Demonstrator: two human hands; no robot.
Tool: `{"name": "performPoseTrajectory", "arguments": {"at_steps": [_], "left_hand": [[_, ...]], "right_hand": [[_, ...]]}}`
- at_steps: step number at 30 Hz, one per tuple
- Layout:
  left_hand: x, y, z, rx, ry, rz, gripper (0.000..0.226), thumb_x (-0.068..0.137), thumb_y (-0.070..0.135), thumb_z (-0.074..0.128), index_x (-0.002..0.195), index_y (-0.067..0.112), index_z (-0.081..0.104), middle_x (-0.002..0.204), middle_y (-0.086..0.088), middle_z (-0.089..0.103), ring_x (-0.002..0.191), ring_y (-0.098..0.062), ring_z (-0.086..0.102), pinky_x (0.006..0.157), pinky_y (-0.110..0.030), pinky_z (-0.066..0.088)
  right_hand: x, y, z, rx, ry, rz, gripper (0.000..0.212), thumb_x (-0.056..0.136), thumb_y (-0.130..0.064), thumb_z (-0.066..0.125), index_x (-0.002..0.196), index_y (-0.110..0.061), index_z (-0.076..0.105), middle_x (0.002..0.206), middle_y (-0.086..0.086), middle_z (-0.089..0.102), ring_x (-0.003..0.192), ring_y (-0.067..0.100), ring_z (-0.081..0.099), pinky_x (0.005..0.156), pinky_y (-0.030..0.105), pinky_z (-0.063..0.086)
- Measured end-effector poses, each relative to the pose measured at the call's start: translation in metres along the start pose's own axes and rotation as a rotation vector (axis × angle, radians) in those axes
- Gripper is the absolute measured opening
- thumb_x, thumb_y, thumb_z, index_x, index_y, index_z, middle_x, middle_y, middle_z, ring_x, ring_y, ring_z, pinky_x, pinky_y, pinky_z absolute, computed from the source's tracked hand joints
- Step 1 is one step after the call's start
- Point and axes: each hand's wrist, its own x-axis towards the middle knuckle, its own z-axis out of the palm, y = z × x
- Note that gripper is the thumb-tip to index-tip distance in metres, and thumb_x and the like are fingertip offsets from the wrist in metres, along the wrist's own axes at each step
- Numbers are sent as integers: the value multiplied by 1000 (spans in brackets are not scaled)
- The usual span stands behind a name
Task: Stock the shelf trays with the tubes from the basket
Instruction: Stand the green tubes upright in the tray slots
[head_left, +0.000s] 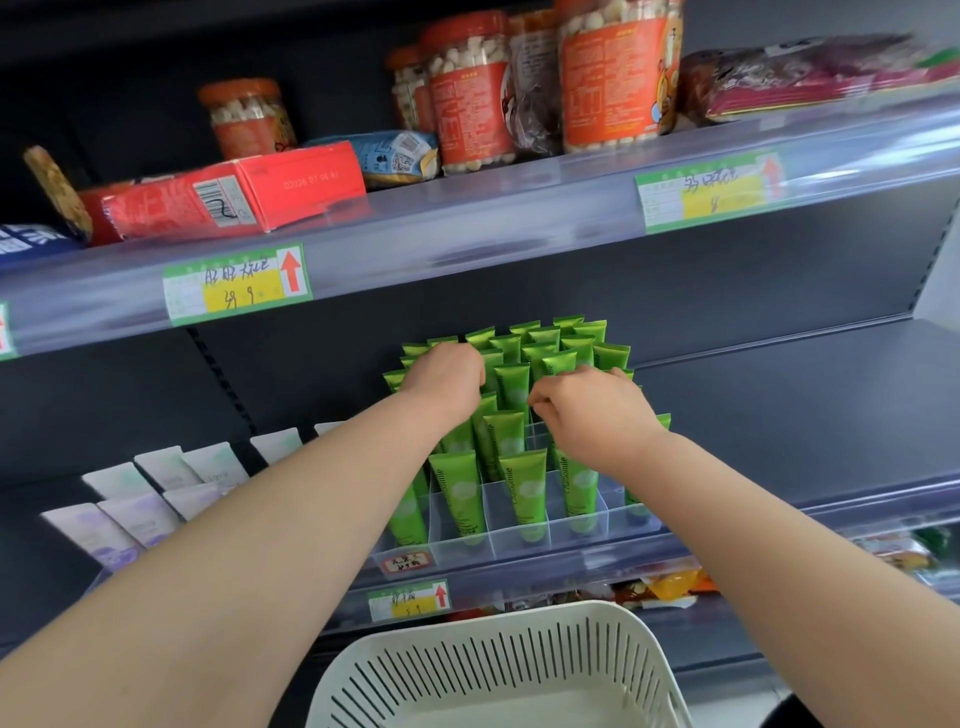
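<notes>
Several green tubes (511, 387) stand cap-down in a clear divided tray (519, 540) on the middle shelf. The back rows are full, and some front cells hold nothing. My left hand (447, 379) reaches over the tray's back left, its fingers curled down round a green tube top, fingertips hidden. My right hand (587, 410) sits just right of centre, its thumb and fingers pinching the edge of a green tube in the middle rows. The white slotted basket (498, 670) is below, at the bottom centre, and no tubes show inside it.
White and lilac tubes (140, 499) stand in another tray to the left on the same shelf. The shelf above (467, 244) overhangs with price labels and carries jars, a red box and packets. Snack packets (670, 587) lie on the shelf below.
</notes>
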Motion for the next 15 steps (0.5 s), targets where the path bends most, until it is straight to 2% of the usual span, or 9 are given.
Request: {"name": "performPoseTrajectory", "arguments": {"at_steps": [3, 7, 12, 15], "left_hand": [[3, 0, 9, 17, -26, -1, 20, 84, -2, 62, 91, 14, 71, 98, -5, 65, 85, -25, 62, 68, -33, 50], [10, 3, 18, 24, 12, 22, 17, 82, -1, 63, 88, 13, 71, 95, -6, 67, 83, -25, 63, 71, -36, 54], [18, 13, 22, -23, 77, 59, 22, 87, 2, 61, 101, 15, 72, 102, -6, 67, 93, -29, 63, 73, -34, 49], [19, 16, 24, -49, 51, 63, 23, 88, 4, 62, 105, 17, 72, 107, -7, 68, 97, -28, 63, 79, -36, 53]], "right_hand": [[0, 4, 2, 12, 4, 5, 24, 94, -19, 45, 106, -29, 63, 97, -6, 69, 98, 22, 57, 80, 35, 36], [0, 9, 6, 17, 17, 11, 22, 92, -19, 47, 101, -29, 64, 94, -7, 69, 95, 21, 58, 73, 32, 31], [1, 14, 8, 12, -2, 20, 22, 91, -18, 48, 101, -29, 64, 95, -6, 69, 95, 21, 59, 75, 33, 32], [2, 14, 9, 15, -14, 28, 22, 91, -18, 47, 101, -29, 64, 95, -7, 69, 95, 22, 59, 77, 34, 33]]}}
